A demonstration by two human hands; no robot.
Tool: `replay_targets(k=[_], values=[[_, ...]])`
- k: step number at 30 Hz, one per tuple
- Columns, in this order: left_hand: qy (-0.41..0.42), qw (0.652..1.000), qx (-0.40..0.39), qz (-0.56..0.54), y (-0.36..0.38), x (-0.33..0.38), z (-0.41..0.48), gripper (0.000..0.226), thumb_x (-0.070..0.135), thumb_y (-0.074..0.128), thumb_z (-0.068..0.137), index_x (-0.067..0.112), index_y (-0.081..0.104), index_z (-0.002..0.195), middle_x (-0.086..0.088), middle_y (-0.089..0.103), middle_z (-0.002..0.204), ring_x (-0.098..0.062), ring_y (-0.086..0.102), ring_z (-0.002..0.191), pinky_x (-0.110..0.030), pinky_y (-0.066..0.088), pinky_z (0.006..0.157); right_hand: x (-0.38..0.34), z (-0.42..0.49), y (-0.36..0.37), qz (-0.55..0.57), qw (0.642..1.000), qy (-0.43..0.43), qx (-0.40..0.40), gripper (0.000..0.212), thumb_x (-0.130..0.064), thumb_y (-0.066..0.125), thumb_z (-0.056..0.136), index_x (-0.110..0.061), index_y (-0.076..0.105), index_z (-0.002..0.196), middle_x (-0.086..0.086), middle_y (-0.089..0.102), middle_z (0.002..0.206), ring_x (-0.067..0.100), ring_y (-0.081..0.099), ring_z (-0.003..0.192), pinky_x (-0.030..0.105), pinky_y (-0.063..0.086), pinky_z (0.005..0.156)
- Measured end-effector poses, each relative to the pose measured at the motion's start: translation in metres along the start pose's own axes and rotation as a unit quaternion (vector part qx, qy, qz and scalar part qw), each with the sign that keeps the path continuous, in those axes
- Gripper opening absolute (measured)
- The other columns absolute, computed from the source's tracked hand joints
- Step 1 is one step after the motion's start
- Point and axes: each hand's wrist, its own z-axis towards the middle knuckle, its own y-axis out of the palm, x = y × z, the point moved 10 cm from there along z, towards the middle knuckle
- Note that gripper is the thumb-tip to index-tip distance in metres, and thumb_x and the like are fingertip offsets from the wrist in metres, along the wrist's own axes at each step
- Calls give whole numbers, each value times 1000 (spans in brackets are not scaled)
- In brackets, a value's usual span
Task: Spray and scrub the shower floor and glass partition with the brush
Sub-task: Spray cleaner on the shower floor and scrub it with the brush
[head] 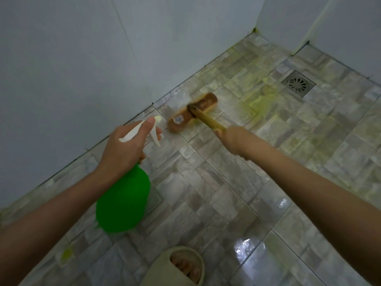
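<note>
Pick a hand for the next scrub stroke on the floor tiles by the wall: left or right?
Right. The right hand holds the brush by its handle, bristles down on the shower floor near the wall. The left hand is occupied holding the green spray bottle.

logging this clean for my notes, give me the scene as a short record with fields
left grip: holds green spray bottle
right grip: holds the brush by its handle
brush head: down on the floor tiles near the wall
floor state: wet, yellow-green streaks toward the drain
bottom edge: foot in a slipper
</note>
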Motion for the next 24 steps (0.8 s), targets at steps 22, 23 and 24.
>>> replay_targets(k=[22,23,24], values=[[8,996,-66,-52,68,32,19,35,46,52,100,30,78,83,5,77,80,-6,55,45,-18,47,47,123,-96,61,265,935,234,15,56,-50,25,100,-4,52,85,12,57,75,27,56,55,39,55,52],[9,996,-69,-52,73,35,21,36,47,52,100,30,78,81,5,77,80,-8,58,48,-18,48,48,121,-88,59,283,930,232,18,54,-50,26,100,-6,51,82,12,57,75,26,56,54,39,55,51],[14,996,-72,-54,77,39,23,38,47,52,100,29,78,80,4,77,82,-12,59,51,-18,48,48,121,-69,51,298,927,225,25,52,-47,27,101,-5,50,81,13,57,77,26,55,55,39,52,51]])
